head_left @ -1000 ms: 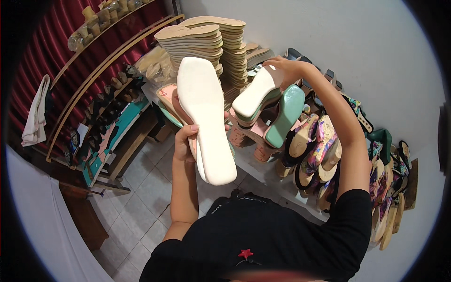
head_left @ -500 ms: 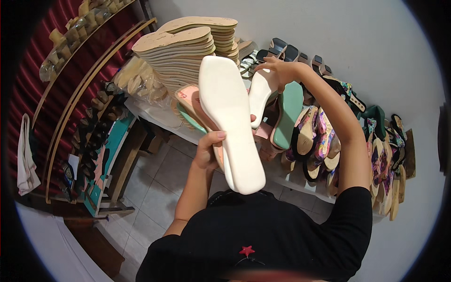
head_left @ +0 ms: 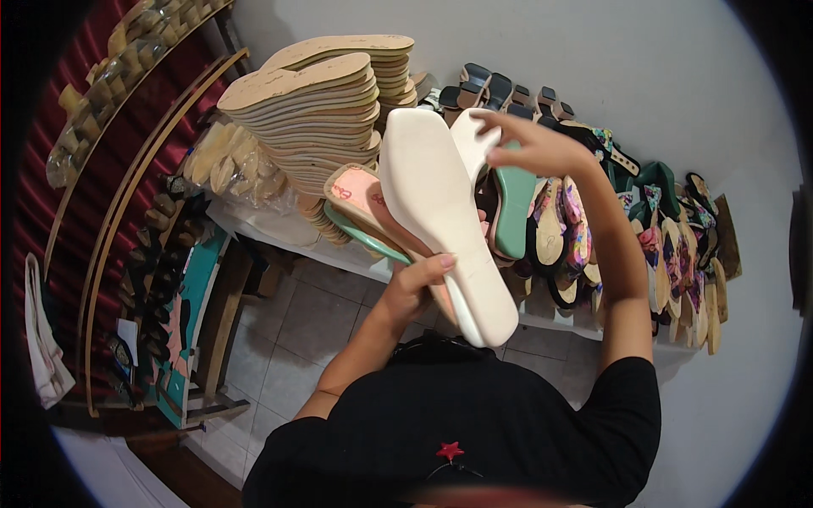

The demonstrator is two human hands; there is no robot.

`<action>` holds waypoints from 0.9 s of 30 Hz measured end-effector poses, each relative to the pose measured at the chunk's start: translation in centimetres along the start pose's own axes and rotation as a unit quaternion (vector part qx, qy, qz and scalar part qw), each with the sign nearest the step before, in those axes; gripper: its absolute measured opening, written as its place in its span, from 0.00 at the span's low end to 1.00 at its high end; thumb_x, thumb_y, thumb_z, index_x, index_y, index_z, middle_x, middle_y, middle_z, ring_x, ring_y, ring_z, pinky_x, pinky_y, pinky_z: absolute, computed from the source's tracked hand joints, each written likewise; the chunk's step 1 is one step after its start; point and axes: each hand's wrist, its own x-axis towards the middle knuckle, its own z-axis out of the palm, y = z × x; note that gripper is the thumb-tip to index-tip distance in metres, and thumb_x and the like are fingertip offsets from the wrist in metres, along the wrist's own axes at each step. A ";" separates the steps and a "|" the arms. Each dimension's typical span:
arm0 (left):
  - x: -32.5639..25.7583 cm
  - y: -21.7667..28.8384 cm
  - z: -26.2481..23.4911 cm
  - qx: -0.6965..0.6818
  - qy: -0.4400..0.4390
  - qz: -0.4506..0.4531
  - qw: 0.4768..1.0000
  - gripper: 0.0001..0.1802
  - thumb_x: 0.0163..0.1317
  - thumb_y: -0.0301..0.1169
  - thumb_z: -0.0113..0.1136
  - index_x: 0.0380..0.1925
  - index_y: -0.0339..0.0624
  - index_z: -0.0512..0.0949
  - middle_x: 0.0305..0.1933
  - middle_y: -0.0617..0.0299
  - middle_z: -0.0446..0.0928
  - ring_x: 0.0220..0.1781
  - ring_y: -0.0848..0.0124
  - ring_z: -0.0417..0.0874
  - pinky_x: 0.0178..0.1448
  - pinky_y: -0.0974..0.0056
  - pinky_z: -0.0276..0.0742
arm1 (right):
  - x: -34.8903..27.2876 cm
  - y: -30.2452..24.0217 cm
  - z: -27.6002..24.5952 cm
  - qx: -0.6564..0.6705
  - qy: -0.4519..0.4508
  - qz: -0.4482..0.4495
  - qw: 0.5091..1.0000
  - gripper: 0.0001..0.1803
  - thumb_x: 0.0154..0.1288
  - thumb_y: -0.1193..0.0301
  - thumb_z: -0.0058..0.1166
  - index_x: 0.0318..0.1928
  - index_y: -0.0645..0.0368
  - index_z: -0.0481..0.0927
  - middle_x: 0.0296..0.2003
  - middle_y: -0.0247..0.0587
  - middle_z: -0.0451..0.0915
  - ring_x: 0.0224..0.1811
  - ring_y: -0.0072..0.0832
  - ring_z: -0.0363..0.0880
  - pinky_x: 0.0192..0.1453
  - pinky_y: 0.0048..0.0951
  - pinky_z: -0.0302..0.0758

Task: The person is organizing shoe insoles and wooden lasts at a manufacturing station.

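My left hand (head_left: 415, 288) is closed round several shoe soles, its thumb lying across a large white sole (head_left: 440, 195) at the front. Behind that stick out a pink-faced sole (head_left: 356, 188) with red marks and the edge of a green one (head_left: 364, 233). A second white sole (head_left: 471, 135) shows its upper end behind the front one; its lower part is hidden. Beside this end is my right hand (head_left: 542, 146), with thumb and fingers apart. Just below the right hand a green sole (head_left: 513, 207) stands upright; what supports it is hidden.
Tall stacks of beige soles (head_left: 305, 102) stand at the back left of the white table (head_left: 339, 254), next to a plastic bag of pale shoe parts (head_left: 241, 161). Black sandals (head_left: 487, 85) and flowered sandals (head_left: 563, 220) line the right. Shelves of heels (head_left: 106, 85) curve along the left.
My right hand has come off the end of the second white sole, its fingers spreading. The bundle in my left hand has shifted right, and the view has moved slightly.
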 end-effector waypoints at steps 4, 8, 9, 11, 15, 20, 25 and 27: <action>-0.1 -1.4 0.2 0.134 0.076 -0.010 0.988 0.26 0.53 0.28 0.56 0.53 0.34 0.62 0.49 0.57 0.69 0.50 0.70 0.71 0.52 0.66 0.68 | -6.8 -2.7 5.9 -0.040 -0.014 -0.042 0.998 0.53 0.36 0.54 0.68 0.61 0.63 0.54 0.51 0.52 0.65 0.46 0.35 0.73 0.40 0.32 0.75; 1.3 -2.4 0.6 0.158 0.051 0.013 0.986 0.25 0.55 0.27 0.56 0.52 0.34 0.62 0.49 0.56 0.69 0.51 0.70 0.71 0.52 0.66 0.69 | -8.8 -2.0 8.9 -0.054 0.130 -0.031 0.990 0.52 0.34 0.58 0.69 0.58 0.68 0.57 0.47 0.51 0.68 0.39 0.33 0.75 0.36 0.29 0.76; 1.6 -2.0 1.5 0.128 0.042 0.029 0.991 0.25 0.55 0.25 0.55 0.53 0.34 0.61 0.49 0.54 0.69 0.50 0.70 0.72 0.51 0.66 0.70 | -9.1 -1.5 8.9 -0.042 0.147 -0.016 0.988 0.50 0.34 0.56 0.68 0.56 0.69 0.60 0.44 0.53 0.70 0.41 0.36 0.73 0.40 0.31 0.73; 1.9 -2.4 1.8 0.116 0.027 0.035 0.992 0.25 0.55 0.25 0.55 0.53 0.34 0.61 0.50 0.54 0.69 0.50 0.69 0.72 0.51 0.66 0.71 | -9.5 -1.6 8.5 -0.017 0.159 0.025 0.987 0.43 0.36 0.56 0.65 0.52 0.69 0.65 0.37 0.51 0.72 0.40 0.37 0.73 0.42 0.32 0.71; 2.3 -3.2 0.4 0.100 0.007 0.004 0.995 0.25 0.56 0.25 0.52 0.55 0.36 0.59 0.50 0.52 0.69 0.49 0.67 0.73 0.50 0.66 0.72 | -10.4 -1.0 8.0 0.085 0.137 0.045 0.986 0.39 0.38 0.60 0.64 0.51 0.68 0.66 0.36 0.46 0.73 0.34 0.31 0.75 0.36 0.28 0.72; 2.3 -2.7 0.3 0.092 -0.001 -0.002 0.996 0.25 0.57 0.30 0.47 0.54 0.32 0.59 0.53 0.47 0.67 0.51 0.64 0.72 0.54 0.61 0.70 | -10.7 0.0 6.6 0.178 0.141 0.062 0.972 0.36 0.40 0.66 0.65 0.51 0.68 0.66 0.33 0.44 0.72 0.32 0.27 0.76 0.32 0.24 0.71; 2.3 -1.6 -0.2 0.084 0.035 0.018 0.996 0.28 0.57 0.37 0.47 0.54 0.30 0.59 0.53 0.46 0.66 0.51 0.63 0.72 0.53 0.62 0.71 | -8.1 3.9 6.0 0.028 0.358 0.184 0.915 0.35 0.46 0.60 0.58 0.49 0.73 0.65 0.30 0.50 0.76 0.29 0.31 0.77 0.33 0.28 0.74; 2.4 -1.5 -0.3 0.017 0.033 0.031 0.999 0.24 0.59 0.34 0.47 0.52 0.30 0.61 0.50 0.48 0.69 0.46 0.66 0.75 0.49 0.62 0.74 | -6.2 7.0 6.6 -0.061 0.392 0.215 0.893 0.34 0.46 0.60 0.57 0.49 0.73 0.65 0.32 0.52 0.76 0.31 0.33 0.78 0.35 0.30 0.73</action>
